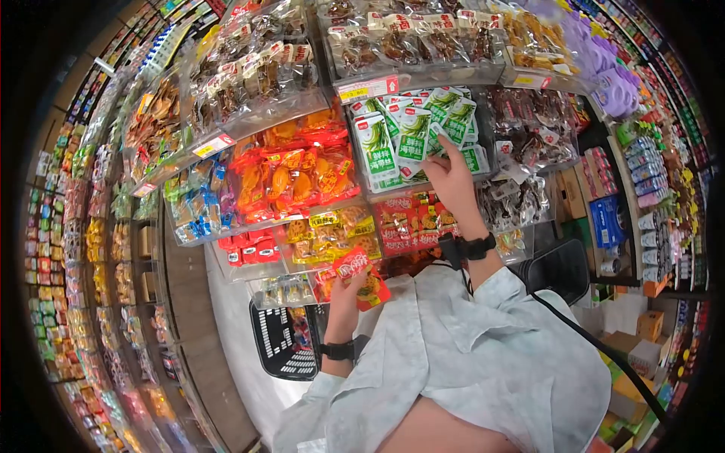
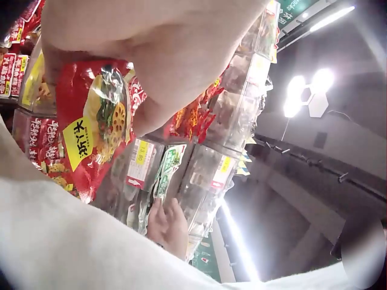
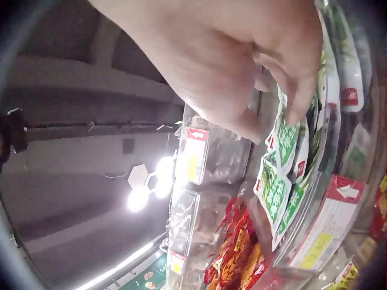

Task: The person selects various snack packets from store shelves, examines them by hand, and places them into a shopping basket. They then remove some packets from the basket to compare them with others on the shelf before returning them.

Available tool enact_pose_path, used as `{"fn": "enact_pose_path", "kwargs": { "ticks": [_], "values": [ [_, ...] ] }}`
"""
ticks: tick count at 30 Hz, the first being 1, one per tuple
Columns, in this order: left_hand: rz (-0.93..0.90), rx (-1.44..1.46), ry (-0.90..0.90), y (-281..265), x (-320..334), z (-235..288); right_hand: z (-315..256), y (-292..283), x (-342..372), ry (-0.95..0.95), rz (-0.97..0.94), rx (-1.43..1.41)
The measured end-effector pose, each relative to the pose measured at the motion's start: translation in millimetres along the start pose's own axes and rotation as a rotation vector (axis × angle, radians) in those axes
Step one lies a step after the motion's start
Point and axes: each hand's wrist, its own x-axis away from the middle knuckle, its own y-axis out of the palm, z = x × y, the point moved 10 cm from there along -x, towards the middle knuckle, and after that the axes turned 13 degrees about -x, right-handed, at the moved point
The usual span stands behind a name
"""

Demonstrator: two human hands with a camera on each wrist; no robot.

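My left hand (image 1: 343, 306) grips a red snack packet (image 1: 366, 293) near its upper edge. In the left wrist view this red packet (image 2: 100, 121) shows a yellow label and a picture of sliced lotus root. My right hand (image 1: 451, 181) reaches into a clear bin (image 1: 483, 136) of green-and-white packets (image 1: 413, 136) picturing green strands. In the right wrist view its fingertips lie against the upright green packets (image 3: 283, 142), the thumb (image 3: 245, 127) spread away from the fingers.
Left of the green packets is a bin of red-and-orange packets (image 1: 291, 177); dark vacuum-packed snacks (image 1: 529, 124) lie right. Higher bins (image 1: 411, 45) overhang at the back. A black basket (image 1: 283, 343) stands below by my left forearm. Stocked shelves line both sides.
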Motion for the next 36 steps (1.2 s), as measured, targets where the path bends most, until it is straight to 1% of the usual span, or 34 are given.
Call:
{"fn": "enact_pose_path", "kwargs": {
  "ticks": [3, 6, 8, 9, 12, 13, 15, 17, 20, 21, 24, 27, 30, 31, 34, 36],
  "values": [
    [0.05, 0.015, 0.009, 1, -1, 6, 5, -5, 0, -0.014, 0.004, -0.065],
    [0.068, 0.025, 0.014, -1, -4, 9, -1, -7, 12, -0.06, 0.0, -0.028],
    [0.058, 0.029, 0.001, -1, -8, 11, 0, -4, 27, 0.016, -0.005, -0.078],
    [0.025, 0.026, 0.02, 2, -9, 15, -1, 0, 36, 0.053, -0.003, -0.101],
    [-0.09, -0.004, 0.054, 12, -14, 21, -2, 23, 66, 0.112, -0.116, -0.163],
    [-0.13, -0.026, 0.053, 14, -17, 19, -5, 32, 78, 0.157, -0.197, -0.09],
    [-0.227, -0.042, 0.048, 13, -24, 8, 0, 53, 104, 0.284, -0.335, -0.037],
    [-0.282, -0.076, 0.048, 18, -17, 16, 4, 69, 132, 0.406, -0.445, -0.002],
    [-0.352, -0.121, 0.061, 15, -8, 20, 13, 81, 168, 0.417, -0.464, 0.06],
    [-0.38, -0.138, 0.06, 11, -7, 17, 15, 84, 179, 0.442, -0.448, 0.056],
    [-0.456, -0.131, 0.037, -3, 0, -2, 19, 82, 208, 0.529, -0.371, 0.188],
    [-0.519, -0.14, -0.004, -19, 3, -23, 27, 87, 243, 0.574, -0.312, 0.198],
    [-0.555, -0.186, -0.047, -30, 6, -43, 22, 103, 272, 0.665, -0.406, 0.316],
    [-0.568, -0.18, -0.064, -31, 7, -44, 15, 105, 277, 0.623, -0.359, 0.337],
    [-0.581, -0.215, -0.107, -31, 8, -51, 12, 101, 295, 0.641, -0.297, 0.325],
    [-0.601, -0.225, -0.151, -30, 12, -50, 13, 87, 303, 0.597, -0.167, 0.291]
  ]
}}
